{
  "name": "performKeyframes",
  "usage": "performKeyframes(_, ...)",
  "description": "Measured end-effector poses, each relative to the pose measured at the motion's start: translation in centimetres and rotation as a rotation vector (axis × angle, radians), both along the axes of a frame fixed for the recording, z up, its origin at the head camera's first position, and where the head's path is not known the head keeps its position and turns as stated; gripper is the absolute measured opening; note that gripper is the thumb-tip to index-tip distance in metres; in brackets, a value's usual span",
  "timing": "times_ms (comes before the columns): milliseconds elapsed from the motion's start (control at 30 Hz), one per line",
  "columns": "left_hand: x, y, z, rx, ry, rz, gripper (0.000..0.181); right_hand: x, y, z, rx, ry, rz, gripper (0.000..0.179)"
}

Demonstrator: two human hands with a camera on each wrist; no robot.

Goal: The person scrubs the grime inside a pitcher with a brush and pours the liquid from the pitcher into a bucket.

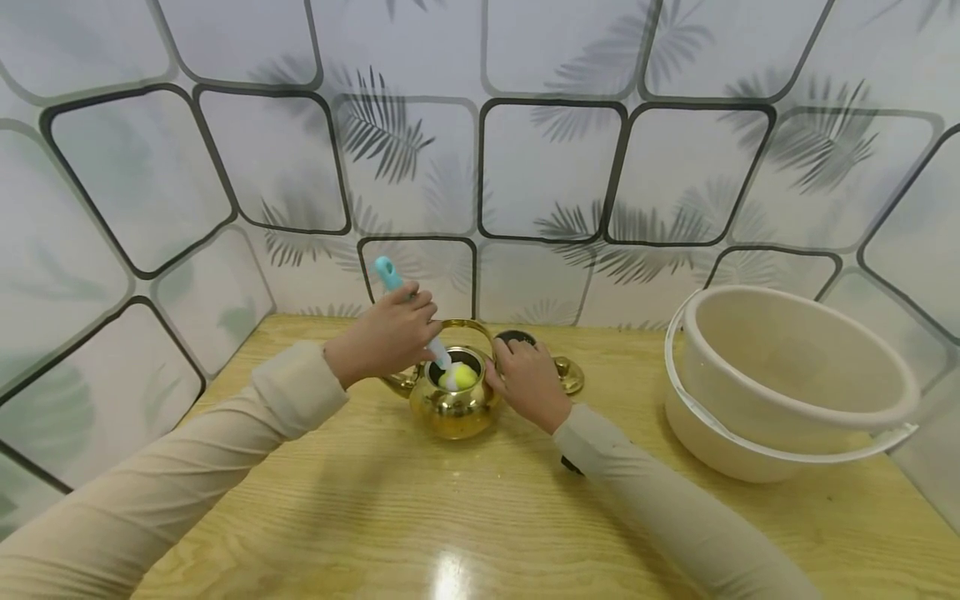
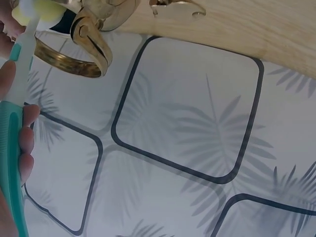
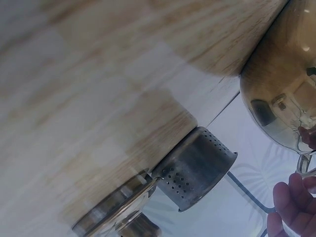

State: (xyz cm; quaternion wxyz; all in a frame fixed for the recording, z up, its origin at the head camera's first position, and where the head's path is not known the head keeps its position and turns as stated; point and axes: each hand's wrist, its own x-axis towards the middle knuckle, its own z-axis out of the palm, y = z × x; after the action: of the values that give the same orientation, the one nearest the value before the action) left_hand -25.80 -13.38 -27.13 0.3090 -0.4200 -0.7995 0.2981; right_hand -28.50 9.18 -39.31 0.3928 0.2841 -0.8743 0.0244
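A shiny gold teapot stands uncovered on the wooden table, its hoop handle tipped toward the back wall. My left hand grips a sponge brush by its turquoise and white handle. The brush slants down into the pot's mouth, where its yellow and white sponge head fills much of the opening. My right hand holds the teapot's right side near the handle's base, thumb by the rim. In the right wrist view, its curled fingers are at the handle mount.
Just behind my right hand stands a perforated metal strainer. Beside it lies the gold teapot lid, knob up. A large cream basin sits in a bucket with a white bail handle at the right. A patterned wall closes off the back.
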Motion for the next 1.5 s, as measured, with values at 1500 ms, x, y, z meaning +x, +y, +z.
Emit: performKeyframes(1500,-0.16,0.05,0.19,-0.051,0.197,0.028,0.039,0.0,0.01,-0.08,-0.005,-0.017,0.008,0.017)
